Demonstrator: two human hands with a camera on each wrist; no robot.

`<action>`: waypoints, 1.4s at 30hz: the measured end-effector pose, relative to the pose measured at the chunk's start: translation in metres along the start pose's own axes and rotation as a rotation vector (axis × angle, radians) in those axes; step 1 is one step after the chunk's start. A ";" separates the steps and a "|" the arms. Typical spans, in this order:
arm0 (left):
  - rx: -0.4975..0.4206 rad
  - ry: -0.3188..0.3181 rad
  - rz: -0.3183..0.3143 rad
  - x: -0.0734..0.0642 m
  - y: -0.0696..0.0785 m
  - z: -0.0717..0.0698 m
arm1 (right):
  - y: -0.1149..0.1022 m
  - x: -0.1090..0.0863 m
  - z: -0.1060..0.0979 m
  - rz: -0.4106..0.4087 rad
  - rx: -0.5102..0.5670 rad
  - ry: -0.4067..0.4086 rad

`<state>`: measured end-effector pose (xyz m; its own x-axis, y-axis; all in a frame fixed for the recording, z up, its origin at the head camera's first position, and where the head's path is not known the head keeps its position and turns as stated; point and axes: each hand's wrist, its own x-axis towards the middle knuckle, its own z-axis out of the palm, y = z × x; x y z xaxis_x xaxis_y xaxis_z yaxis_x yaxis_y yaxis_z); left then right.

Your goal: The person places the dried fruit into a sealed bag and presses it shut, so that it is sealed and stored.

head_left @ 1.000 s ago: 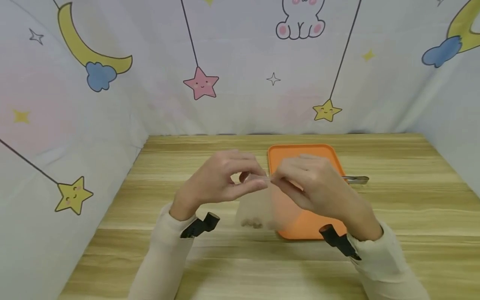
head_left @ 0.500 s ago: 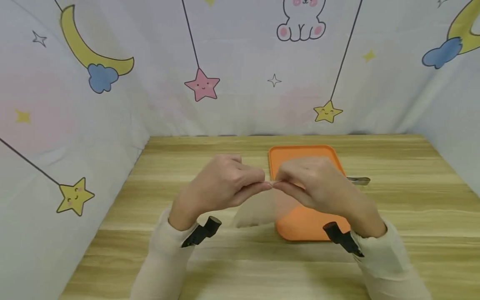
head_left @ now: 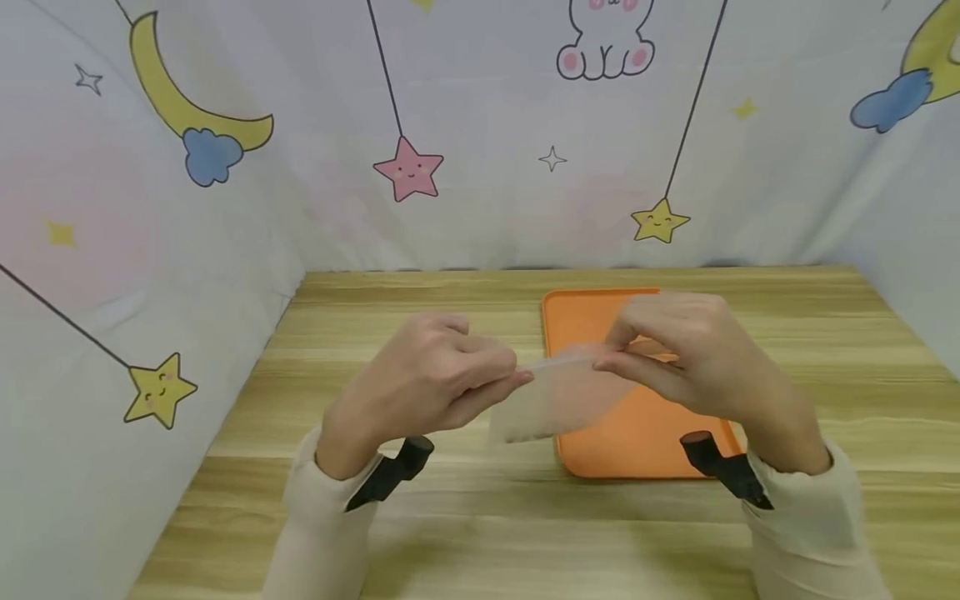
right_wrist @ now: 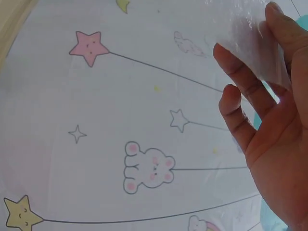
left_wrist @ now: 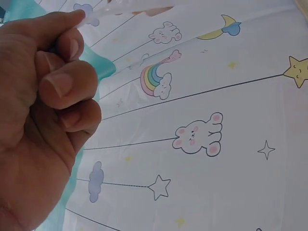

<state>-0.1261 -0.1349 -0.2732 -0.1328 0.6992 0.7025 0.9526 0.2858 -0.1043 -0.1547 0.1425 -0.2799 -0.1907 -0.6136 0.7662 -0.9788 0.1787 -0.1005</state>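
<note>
A clear plastic bag (head_left: 558,404) hangs above the table, partly in front of the orange tray (head_left: 600,462). My left hand (head_left: 427,379) pinches one end of its top edge between thumb and forefinger; the other fingers are curled. At the opposite end, my right hand (head_left: 697,358) holds that edge between thumb and fingers. The right wrist view has the clear film (right_wrist: 255,43) lying between thumb and fingers, two of them loosely bent below it. Some small brownish matter shows faintly along the bag's bottom; its kind cannot be told.
Beneath everything is a wood-grain table (head_left: 420,533). A white curtain (head_left: 480,225) printed with stars, moons and bears stands behind it and at both sides. Each wrist carries a small black camera mount (head_left: 393,471).
My right hand has moved right along the bag's top edge, away from the left hand, and the edge now shows stretched between them. The metal handle beside the tray is now hidden.
</note>
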 end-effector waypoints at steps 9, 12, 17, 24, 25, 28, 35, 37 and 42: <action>-0.066 0.039 -0.022 -0.004 0.002 -0.019 | 0.001 -0.004 -0.016 -0.027 0.028 0.067; -0.155 0.014 -0.042 -0.008 -0.003 -0.022 | 0.007 -0.009 -0.011 -0.003 0.006 0.064; -0.453 -0.143 -0.229 -0.029 -0.029 -0.031 | 0.026 -0.019 0.000 0.197 0.075 0.015; -0.665 -0.394 -0.581 -0.067 -0.089 -0.008 | 0.049 -0.023 0.028 0.507 0.229 -0.230; -0.686 -0.415 -0.625 -0.074 -0.098 -0.001 | 0.051 -0.023 0.033 0.553 0.244 -0.278; -0.675 -0.466 -0.765 -0.096 -0.119 0.022 | 0.059 -0.023 0.046 0.642 0.261 -0.397; -0.453 -0.506 -0.970 -0.132 -0.150 0.068 | 0.081 -0.031 0.057 0.673 0.261 -0.521; -0.446 -0.470 -1.006 -0.139 -0.157 0.079 | 0.086 -0.033 0.055 0.697 0.264 -0.546; -0.455 -0.396 -1.086 -0.153 -0.163 0.098 | 0.095 -0.041 0.048 0.782 0.296 -0.569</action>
<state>-0.2874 -0.2245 -0.4328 -0.9097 0.4152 0.0039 0.2961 0.6423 0.7069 -0.2439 0.1475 -0.3516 -0.7185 -0.6955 0.0091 -0.5285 0.5373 -0.6573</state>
